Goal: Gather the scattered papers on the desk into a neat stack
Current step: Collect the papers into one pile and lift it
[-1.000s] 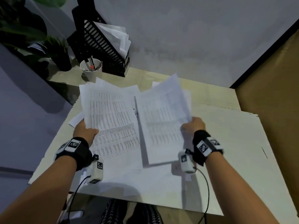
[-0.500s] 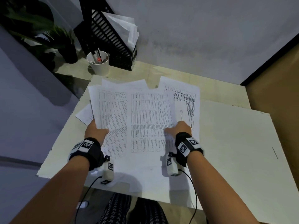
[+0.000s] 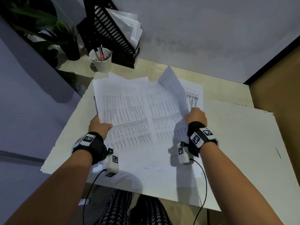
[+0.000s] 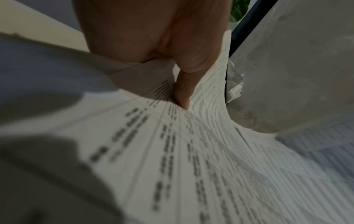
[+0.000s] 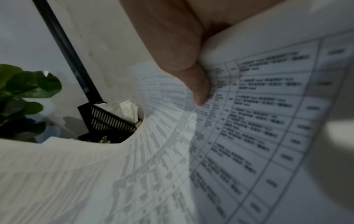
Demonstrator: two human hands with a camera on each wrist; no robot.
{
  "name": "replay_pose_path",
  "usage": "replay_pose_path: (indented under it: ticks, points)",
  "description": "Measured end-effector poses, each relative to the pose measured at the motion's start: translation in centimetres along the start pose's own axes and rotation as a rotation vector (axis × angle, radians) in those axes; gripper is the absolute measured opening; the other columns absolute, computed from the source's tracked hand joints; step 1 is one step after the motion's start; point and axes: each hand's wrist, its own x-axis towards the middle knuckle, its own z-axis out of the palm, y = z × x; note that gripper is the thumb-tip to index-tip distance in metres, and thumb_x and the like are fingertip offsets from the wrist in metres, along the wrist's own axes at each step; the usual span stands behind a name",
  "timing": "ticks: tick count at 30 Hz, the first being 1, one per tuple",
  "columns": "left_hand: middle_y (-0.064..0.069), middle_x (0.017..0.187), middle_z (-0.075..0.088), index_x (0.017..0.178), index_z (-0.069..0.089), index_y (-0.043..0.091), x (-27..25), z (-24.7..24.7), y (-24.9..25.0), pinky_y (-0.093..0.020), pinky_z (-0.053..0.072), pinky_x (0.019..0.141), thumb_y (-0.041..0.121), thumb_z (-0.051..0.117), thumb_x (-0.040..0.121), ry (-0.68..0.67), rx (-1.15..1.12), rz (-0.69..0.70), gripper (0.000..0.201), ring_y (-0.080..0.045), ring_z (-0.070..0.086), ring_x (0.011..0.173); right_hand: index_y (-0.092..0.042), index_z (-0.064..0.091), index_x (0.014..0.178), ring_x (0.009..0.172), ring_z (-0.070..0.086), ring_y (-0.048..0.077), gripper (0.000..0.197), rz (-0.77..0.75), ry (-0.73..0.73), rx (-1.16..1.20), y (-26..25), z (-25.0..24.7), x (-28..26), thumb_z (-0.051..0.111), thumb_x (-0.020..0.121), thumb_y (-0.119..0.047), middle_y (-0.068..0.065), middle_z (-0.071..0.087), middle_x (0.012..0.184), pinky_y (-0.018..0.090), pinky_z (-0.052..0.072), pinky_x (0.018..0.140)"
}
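The papers (image 3: 128, 114) lie fanned and overlapping at the desk's (image 3: 235, 143) centre, printed tables facing up. The left hand (image 3: 99, 125) grips their edge at 9 o'clock, thumb on top; in the left wrist view the thumb (image 4: 184, 91) presses into the print with the other fingers hidden under the sheets. The right hand (image 3: 195, 116) pinches one sheet (image 3: 173, 88) at 3 o'clock of the spread; that sheet stands up off the pile, its far corner pointing toward 12 o'clock and its blank back turned to the head camera. In the right wrist view the thumb (image 5: 197, 87) clamps this sheet, whose table curves away to the right. More paper lies flat beneath, reaching past the right hand toward 1 o'clock. At 11 o'clock of the desk stand a white cup (image 3: 101, 60) of pens and a black file rack (image 3: 112, 34) holding loose sheets, with a plant (image 3: 53, 31) further out at 10 o'clock.
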Motion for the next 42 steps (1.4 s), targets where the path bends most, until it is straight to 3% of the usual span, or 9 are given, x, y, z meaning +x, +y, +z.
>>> replay_pose_path:
  ticks: [3,7,14,18,24,30,35,39,42]
  points:
    - [-0.016,0.122,0.064,0.120,0.059,0.016,0.0,0.1,0.7,-0.054,0.048,0.098,-0.012,0.060,0.076,-0.006,-0.022,0.013,0.053,-0.035,0.062,0.110,-0.006,0.065,0.094,0.089,0.063,0.035,0.024,-0.024,0.139,0.011,1.4,-3.0,0.6,0.042,0.088,-0.001,0.020,0.067,0.102,0.031,0.043,0.067]
    - [-0.013,0.119,0.066,0.115,0.061,0.025,0.1,0.2,0.9,-0.053,0.049,0.098,-0.003,0.063,0.070,-0.017,0.034,0.034,0.053,-0.035,0.063,0.108,-0.008,0.056,0.079,0.077,0.057,0.033,0.017,-0.037,0.261,0.036,3.4,-7.2,1.3,0.042,0.085,0.000,0.018,0.057,0.081,0.032,0.039,0.065]
    - [-0.014,0.113,0.068,0.118,0.059,0.020,-0.7,1.3,1.7,-0.054,0.055,0.088,0.000,0.061,0.069,-0.020,0.188,0.081,0.053,-0.037,0.065,0.100,0.004,0.059,0.100,0.079,0.056,0.032,0.025,0.048,0.524,0.404,5.9,-11.1,2.4,0.039,0.085,0.004,0.028,0.063,0.100,0.034,0.044,0.070]
    - [-0.013,0.111,0.067,0.120,0.057,0.020,-0.8,1.9,2.2,-0.052,0.056,0.086,0.002,0.061,0.070,-0.038,0.250,0.073,0.053,-0.036,0.065,0.098,-0.005,0.062,0.103,0.092,0.063,0.035,0.029,0.138,0.585,0.628,6.3,-11.5,3.2,0.038,0.087,0.002,0.015,0.061,0.091,0.030,0.042,0.073]
    - [-0.008,0.125,0.059,0.134,0.049,0.012,-2.6,3.1,3.5,-0.036,0.045,0.096,0.008,0.052,0.090,-0.137,0.238,0.043,0.044,-0.034,0.057,0.118,-0.003,0.059,0.119,0.101,0.060,0.033,0.033,0.180,0.440,0.712,5.2,-8.5,2.1,0.043,0.091,-0.001,0.017,0.063,0.106,0.033,0.045,0.082]
    - [-0.005,0.153,0.036,0.149,0.029,0.016,-3.2,3.8,3.8,-0.038,0.026,0.114,0.046,0.045,0.095,-0.148,0.095,-0.053,0.063,-0.026,0.035,0.141,0.000,0.057,0.121,0.091,0.059,0.031,0.031,0.162,0.101,0.578,5.3,-0.2,-1.6,0.044,0.093,-0.002,0.023,0.064,0.110,0.028,0.040,0.077]
    - [-0.015,0.146,0.045,0.146,0.033,0.006,-3.7,4.2,3.6,-0.034,0.037,0.105,0.023,0.056,0.093,-0.079,0.240,-0.023,0.059,-0.032,0.046,0.131,0.008,0.056,0.117,0.085,0.055,0.027,0.029,0.168,-0.188,0.415,5.1,3.7,-3.9,0.047,0.091,-0.001,0.016,0.058,0.094,0.033,0.046,0.076]
    - [-0.027,0.129,0.058,0.145,0.032,0.005,-3.2,4.0,3.4,-0.050,0.046,0.100,0.019,0.058,0.091,-0.032,0.312,-0.056,0.062,-0.043,0.056,0.118,0.000,0.049,0.124,0.106,0.060,0.034,0.036,0.120,-0.149,0.170,4.9,3.1,-3.7,0.054,0.089,-0.007,0.019,0.059,0.119,0.032,0.047,0.080]
    - [-0.024,0.129,0.058,0.137,0.041,0.001,-3.0,3.8,3.5,-0.045,0.048,0.098,0.019,0.059,0.091,-0.027,0.366,-0.074,0.053,-0.040,0.057,0.116,0.000,0.052,0.121,0.105,0.061,0.036,0.033,0.106,-0.015,0.097,4.8,1.1,-2.6,0.054,0.088,-0.005,0.023,0.060,0.117,0.035,0.048,0.079]
